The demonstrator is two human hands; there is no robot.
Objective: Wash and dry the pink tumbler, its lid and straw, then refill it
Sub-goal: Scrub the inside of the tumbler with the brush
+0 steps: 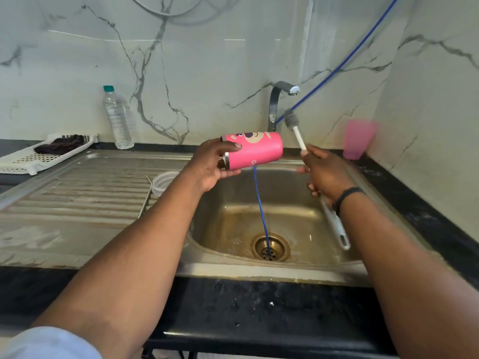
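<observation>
My left hand (216, 161) is curled tight around the pink metal tumbler with a cartoon face (255, 150). I hold it on its side over the steel sink bowl (233, 218). My right hand (322, 174) grips one long white bottle brush with a grey spongy tip (291, 117), tip up, just beside the tumbler's bottom. On the ridged steel drainboard (77, 193) lie one round clear lid (164, 182) and one thin metal straw (145, 200). One pink plastic cup (359, 141) stands on the black counter (427, 218).
</observation>
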